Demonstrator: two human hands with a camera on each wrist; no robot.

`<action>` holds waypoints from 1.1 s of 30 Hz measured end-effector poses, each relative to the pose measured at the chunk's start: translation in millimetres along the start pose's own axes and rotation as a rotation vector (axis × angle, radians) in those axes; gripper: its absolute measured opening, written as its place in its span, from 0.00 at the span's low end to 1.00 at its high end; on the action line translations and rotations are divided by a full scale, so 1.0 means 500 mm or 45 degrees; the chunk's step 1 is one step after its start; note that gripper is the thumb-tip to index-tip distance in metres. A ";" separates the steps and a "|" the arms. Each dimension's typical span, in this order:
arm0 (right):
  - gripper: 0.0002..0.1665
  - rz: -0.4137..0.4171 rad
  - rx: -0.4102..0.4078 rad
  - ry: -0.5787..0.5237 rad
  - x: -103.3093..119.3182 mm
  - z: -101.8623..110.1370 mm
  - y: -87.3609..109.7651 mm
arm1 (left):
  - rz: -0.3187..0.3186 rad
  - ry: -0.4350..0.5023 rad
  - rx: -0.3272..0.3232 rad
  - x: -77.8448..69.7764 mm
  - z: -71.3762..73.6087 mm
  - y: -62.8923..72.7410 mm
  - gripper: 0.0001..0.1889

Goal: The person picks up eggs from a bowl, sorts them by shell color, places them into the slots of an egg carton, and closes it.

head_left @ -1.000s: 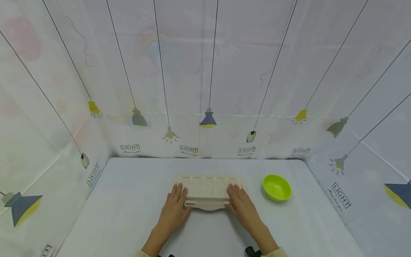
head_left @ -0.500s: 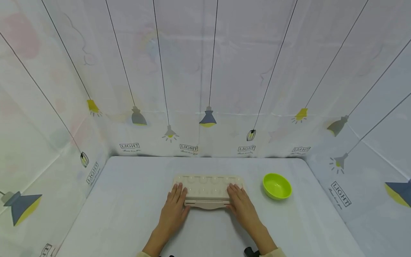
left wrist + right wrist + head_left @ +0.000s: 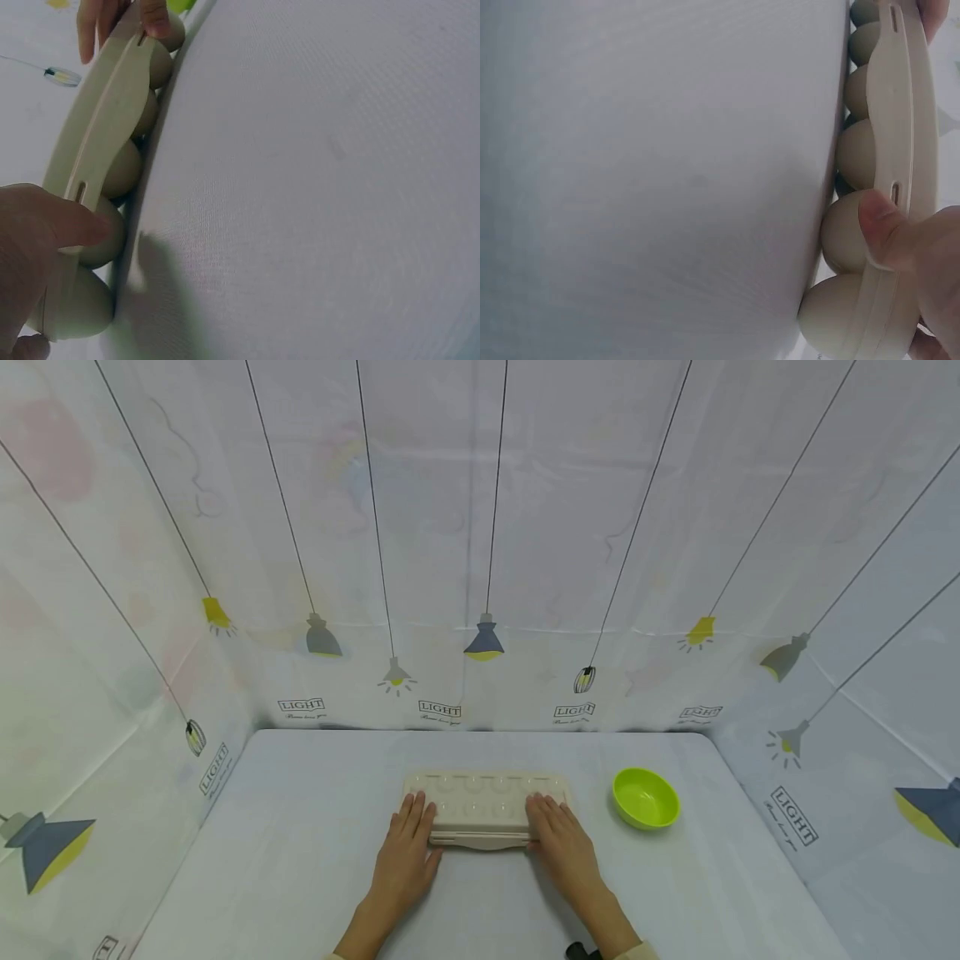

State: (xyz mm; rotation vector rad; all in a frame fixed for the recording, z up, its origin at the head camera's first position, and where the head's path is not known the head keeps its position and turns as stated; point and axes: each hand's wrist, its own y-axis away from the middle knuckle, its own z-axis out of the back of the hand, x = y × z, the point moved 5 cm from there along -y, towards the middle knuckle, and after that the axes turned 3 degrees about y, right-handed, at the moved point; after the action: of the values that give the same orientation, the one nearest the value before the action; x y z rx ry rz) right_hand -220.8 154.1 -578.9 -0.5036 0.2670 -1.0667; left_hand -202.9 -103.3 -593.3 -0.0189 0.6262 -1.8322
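Observation:
A closed beige plastic egg carton (image 3: 483,814) lies flat on the white table, its front lip toward me. Over its left end my left hand (image 3: 401,856) lays its fingers on the lid, the thumb (image 3: 79,225) against the front lip beside a slot. My right hand (image 3: 566,847) holds the right end likewise, with the thumb (image 3: 881,217) bent at the lip's lower edge. Rounded egg cups (image 3: 847,232) bulge beneath the lip in both wrist views. What the carton contains is hidden.
A bright green bowl (image 3: 647,798) stands on the table to the right of the carton. White curtains (image 3: 480,543) printed with hanging lamps enclose the table (image 3: 300,827) at the back and both sides. A black object (image 3: 579,950) shows by the right wrist.
The right hand's fingers have shifted slightly left on the lid. The dark slots in the front lip show less clearly now in the head view. The carton and bowl stay put.

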 end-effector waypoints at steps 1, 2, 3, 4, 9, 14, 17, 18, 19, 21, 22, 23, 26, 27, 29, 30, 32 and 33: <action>0.50 0.012 0.004 0.018 0.002 0.000 0.002 | 0.001 -0.002 0.006 0.000 -0.001 0.002 0.41; 0.50 0.025 0.008 0.032 0.003 0.001 0.003 | 0.002 -0.003 0.012 0.000 -0.002 0.003 0.41; 0.50 0.036 0.012 0.044 0.005 0.002 0.005 | 0.003 -0.003 0.016 0.000 -0.003 0.005 0.41; 0.50 0.048 0.012 0.049 0.006 0.003 0.005 | 0.003 -0.001 0.021 0.000 -0.003 0.006 0.41; 0.45 0.074 0.042 0.077 0.013 0.016 0.003 | -0.002 0.008 0.019 -0.001 -0.005 0.014 0.42; 0.40 0.102 0.019 0.101 0.017 0.023 0.009 | -0.009 0.011 0.006 -0.006 -0.004 0.022 0.41; 0.40 0.141 -0.031 0.102 0.015 0.024 0.012 | -0.013 0.007 0.007 -0.009 -0.003 0.027 0.41; 0.40 0.153 -0.048 0.099 0.014 0.025 0.013 | -0.019 0.005 0.002 -0.010 -0.003 0.028 0.41; 0.41 0.164 -0.059 0.097 0.013 0.027 0.012 | -0.023 0.004 0.000 -0.010 -0.003 0.028 0.41; 0.41 0.171 -0.065 0.098 0.009 0.028 0.008 | -0.032 0.006 -0.009 -0.011 -0.002 0.025 0.42; 0.41 0.167 -0.061 0.096 0.007 0.029 0.004 | -0.035 0.010 -0.018 -0.012 -0.001 0.022 0.42; 0.41 0.160 -0.051 0.096 0.005 0.028 0.000 | -0.036 0.009 -0.028 -0.011 -0.001 0.018 0.42; 0.42 0.115 -0.008 0.086 -0.002 0.028 -0.014 | -0.030 0.012 -0.056 -0.009 0.000 0.007 0.41; 0.42 0.100 0.003 0.078 -0.003 0.028 -0.018 | -0.026 0.019 -0.067 -0.008 0.000 0.003 0.40; 0.43 0.075 0.011 0.060 -0.004 0.029 -0.025 | -0.018 0.024 -0.085 -0.006 0.001 -0.001 0.39; 0.43 0.067 0.007 0.050 -0.004 0.030 -0.027 | -0.015 0.035 -0.093 -0.006 0.002 -0.002 0.38; 0.42 0.061 -0.010 0.029 -0.003 0.032 -0.029 | -0.016 0.047 -0.114 -0.006 0.006 -0.003 0.36; 0.42 0.062 -0.021 0.024 -0.002 0.032 -0.030 | -0.016 0.051 -0.121 -0.006 0.007 -0.004 0.36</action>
State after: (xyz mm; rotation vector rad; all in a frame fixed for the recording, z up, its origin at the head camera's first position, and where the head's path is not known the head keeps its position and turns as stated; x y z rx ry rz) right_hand -225.6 153.3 -557.5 -0.4999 0.3035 -1.0228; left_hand -202.4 -101.5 -588.5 -0.0497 0.7425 -1.8175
